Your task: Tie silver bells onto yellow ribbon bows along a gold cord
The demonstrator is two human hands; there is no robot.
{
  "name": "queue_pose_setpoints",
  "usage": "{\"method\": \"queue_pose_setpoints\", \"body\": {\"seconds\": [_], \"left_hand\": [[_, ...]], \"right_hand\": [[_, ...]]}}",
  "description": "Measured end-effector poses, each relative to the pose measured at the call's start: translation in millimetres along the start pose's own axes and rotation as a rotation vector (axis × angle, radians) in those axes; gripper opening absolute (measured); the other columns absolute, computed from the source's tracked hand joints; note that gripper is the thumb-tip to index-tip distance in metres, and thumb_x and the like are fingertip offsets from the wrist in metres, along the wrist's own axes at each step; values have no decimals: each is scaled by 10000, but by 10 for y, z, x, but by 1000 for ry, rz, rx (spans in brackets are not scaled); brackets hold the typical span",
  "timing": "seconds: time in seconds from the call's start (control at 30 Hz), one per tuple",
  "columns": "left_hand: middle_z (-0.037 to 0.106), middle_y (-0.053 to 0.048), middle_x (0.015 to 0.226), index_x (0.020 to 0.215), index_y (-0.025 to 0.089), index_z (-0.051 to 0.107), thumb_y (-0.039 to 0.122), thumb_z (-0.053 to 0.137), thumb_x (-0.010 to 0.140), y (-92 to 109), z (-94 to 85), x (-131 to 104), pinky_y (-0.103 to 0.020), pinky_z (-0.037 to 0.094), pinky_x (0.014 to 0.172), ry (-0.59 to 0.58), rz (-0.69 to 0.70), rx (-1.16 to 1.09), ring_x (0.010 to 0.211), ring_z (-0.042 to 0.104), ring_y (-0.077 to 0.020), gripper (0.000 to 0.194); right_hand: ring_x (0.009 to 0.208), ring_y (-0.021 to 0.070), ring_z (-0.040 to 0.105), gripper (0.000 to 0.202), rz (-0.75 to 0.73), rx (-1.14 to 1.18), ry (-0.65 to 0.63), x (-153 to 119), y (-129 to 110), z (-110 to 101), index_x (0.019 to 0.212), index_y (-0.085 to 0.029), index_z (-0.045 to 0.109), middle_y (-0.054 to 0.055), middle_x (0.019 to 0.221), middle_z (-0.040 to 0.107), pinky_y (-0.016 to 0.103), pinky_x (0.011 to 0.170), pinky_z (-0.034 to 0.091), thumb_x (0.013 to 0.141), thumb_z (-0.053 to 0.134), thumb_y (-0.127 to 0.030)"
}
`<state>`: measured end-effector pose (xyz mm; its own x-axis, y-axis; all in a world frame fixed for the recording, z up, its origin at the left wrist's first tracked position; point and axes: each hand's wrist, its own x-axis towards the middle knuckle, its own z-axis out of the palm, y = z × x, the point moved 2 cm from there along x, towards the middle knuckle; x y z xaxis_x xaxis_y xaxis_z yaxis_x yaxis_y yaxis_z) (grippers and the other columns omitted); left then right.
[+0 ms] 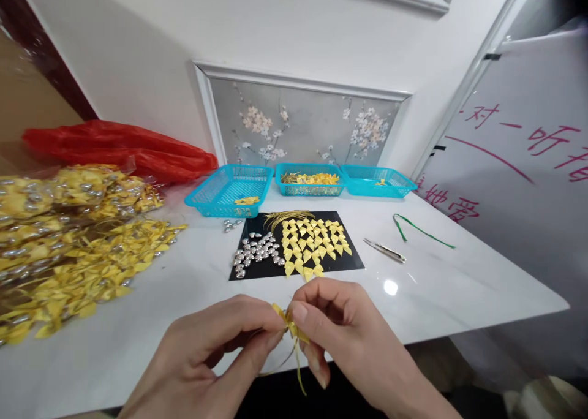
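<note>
Over the table's front edge, my left hand (220,345) and my right hand (342,330) meet, each pinching a small yellow ribbon flower (298,332) between thumb and fingers. Thin yellow cords hang down from it, and the fingers cover much of it. Just beyond my hands lies a black mat (271,274). On its right side are rows of yellow folded petals (315,241), on its left a scatter of silver beads (257,250). A bundle of thin yellow cords (285,215) rests along the mat's far edge.
Three blue baskets (220,206) stand along the wall with yellow pieces inside. Heaps of yellow flowers with silver beads (92,253) cover the left side, a red bag (124,149) behind them. Thread snips (384,250) and a green cord (425,238) lie at right, near a whiteboard (519,143).
</note>
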<state>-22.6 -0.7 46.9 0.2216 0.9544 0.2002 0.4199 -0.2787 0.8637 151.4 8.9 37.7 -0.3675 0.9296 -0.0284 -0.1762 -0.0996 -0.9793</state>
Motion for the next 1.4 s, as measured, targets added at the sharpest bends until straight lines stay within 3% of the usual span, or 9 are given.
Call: {"method": "queue_pose_setpoints", "body": {"seconds": [0.13,0.37,0.7,0.87,0.97,1.07,1.13,1.3,1.4], "left_hand": [[764,42,758,746,310,741,252,630,881,-42,5,7,-216,536,648,-10,-8,14,714,701,-160,184],[772,41,799,793,317,750,239,634,871,-41,20,25,-185,560,704,1,27,30,754,725,-152,160],[738,55,740,758,288,723,309,722,825,27,13,73,-141,557,645,42,-74,-8,689,687,-136,71],[733,55,729,756,292,738,323,747,793,44,-14,105,-155,552,623,63,-131,-103,690,681,-139,49],[731,50,712,772,293,748,332,744,794,-3,-20,102,-155,533,580,89,-109,-99,649,659,-135,45],[733,45,718,799,299,753,339,732,805,-58,-13,94,-168,534,600,95,-114,-92,665,667,-143,46],[745,39,748,813,301,752,340,732,800,-62,-9,92,-186,544,645,87,-118,-90,703,682,-157,45],[708,20,720,773,274,736,365,699,825,15,10,96,-234,530,652,-79,-170,-93,692,642,-174,112],[676,9,716,750,255,722,406,675,846,34,11,98,-241,502,628,-177,-210,-131,697,600,-175,186]], "right_hand": [[399,53,452,315,9,2,-27,-10,-10,-9,813,-171,591,-82,490,523,165,440,371,859,730,-450],[428,52,466,62,36,-139,10,-28,-52,-2,819,-185,572,-101,513,504,149,426,332,859,618,-196],[431,54,462,80,1,-190,61,-27,-68,33,809,-185,579,-94,537,496,159,430,339,867,618,-223],[497,78,474,196,-46,-132,35,-33,10,-50,942,-175,622,-74,596,504,194,486,381,934,615,-370],[553,80,440,252,-12,-106,1,-79,133,-96,961,-163,650,-61,648,507,206,526,368,879,697,-396],[568,86,425,162,38,-201,-54,-167,202,-88,837,-155,688,-42,641,537,221,533,327,816,740,-307],[594,100,469,98,-57,-341,-13,-225,157,-77,769,-166,691,-24,658,578,231,552,346,843,678,-228],[618,105,553,196,-556,-674,177,-240,-127,-29,854,-185,705,-4,741,613,219,564,419,956,546,-133],[662,113,604,221,-699,-785,197,-139,-235,-2,851,-150,713,24,775,651,217,617,476,975,538,-102]]}}
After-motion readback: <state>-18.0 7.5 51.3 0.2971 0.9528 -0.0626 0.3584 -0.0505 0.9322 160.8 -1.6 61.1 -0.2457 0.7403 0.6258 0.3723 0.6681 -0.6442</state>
